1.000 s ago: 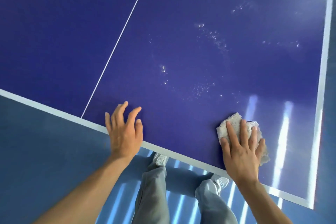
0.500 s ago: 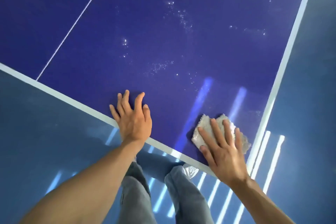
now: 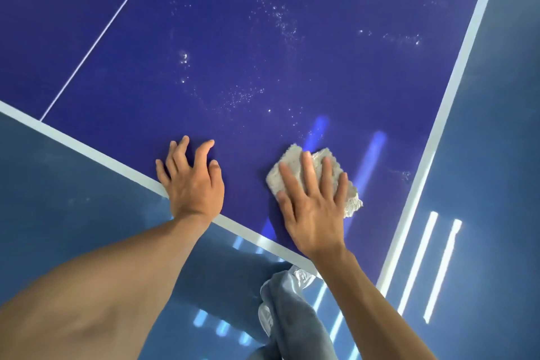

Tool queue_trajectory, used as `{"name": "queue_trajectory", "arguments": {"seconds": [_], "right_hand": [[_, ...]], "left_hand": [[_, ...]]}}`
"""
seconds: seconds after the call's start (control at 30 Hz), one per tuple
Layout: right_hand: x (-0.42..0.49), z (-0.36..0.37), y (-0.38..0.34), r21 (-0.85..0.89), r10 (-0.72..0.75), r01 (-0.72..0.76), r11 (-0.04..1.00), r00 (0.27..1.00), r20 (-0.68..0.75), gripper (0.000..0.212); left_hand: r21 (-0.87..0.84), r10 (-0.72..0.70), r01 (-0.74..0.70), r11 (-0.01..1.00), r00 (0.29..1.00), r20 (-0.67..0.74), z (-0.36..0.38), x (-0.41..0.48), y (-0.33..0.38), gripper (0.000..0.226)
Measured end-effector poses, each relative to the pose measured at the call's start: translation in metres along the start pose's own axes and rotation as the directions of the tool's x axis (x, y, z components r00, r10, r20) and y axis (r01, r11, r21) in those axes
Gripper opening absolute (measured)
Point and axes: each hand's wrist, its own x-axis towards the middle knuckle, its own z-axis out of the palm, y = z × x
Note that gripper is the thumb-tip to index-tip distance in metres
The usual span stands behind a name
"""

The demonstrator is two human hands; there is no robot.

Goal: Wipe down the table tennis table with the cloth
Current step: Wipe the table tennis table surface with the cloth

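The dark blue table tennis table fills the upper part of the head view, with white edge lines and a thin white centre line. Small white droplets or specks dot its surface. My right hand presses flat, fingers straight, on a folded off-white cloth near the table's near edge. The cloth's corners stick out past my fingers. My left hand rests on the table by the near edge line, fingers spread and slightly bent, holding nothing.
The near white edge line runs diagonally from left to lower right. The right edge line meets it at a corner near my right wrist. Below lie the shiny blue floor and my legs in grey trousers.
My right hand has slid the cloth leftward along the near edge, away from the right corner, closer to my left hand. The view has shifted with my head.
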Motion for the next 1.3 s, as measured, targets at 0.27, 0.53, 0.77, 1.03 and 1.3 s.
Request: {"name": "queue_trajectory", "arguments": {"seconds": [0.27,0.53,0.77,1.03,1.3], "right_hand": [[-0.108,-0.012,0.077,-0.046,-0.162,0.169,0.985,0.979,0.123,0.052],[-0.020,-0.047,0.129,-0.008,0.304,-0.305,0.952,0.947,0.106,0.070],[0.042,-0.028,0.068,-0.054,-0.089,0.096,0.994,0.990,0.106,0.054],[0.053,-0.059,0.178,-0.065,-0.473,0.498,0.865,0.850,0.233,0.050],[0.139,-0.047,0.074,-0.012,-0.260,0.268,0.963,0.944,0.205,0.060]], "left_hand": [[-0.029,0.012,-0.013,1.000,1.000,-0.020,0.002,-0.001,-0.002,0.039],[-0.043,-0.005,0.005,0.999,1.000,-0.005,0.001,0.001,-0.004,0.043],[-0.014,-0.019,0.019,1.000,1.000,-0.014,0.001,0.002,-0.001,0.046],[0.013,-0.016,0.016,1.000,1.000,-0.024,0.002,0.004,0.001,0.047],[0.005,0.007,-0.006,1.000,0.998,-0.056,0.003,0.003,-0.002,0.044]]}}
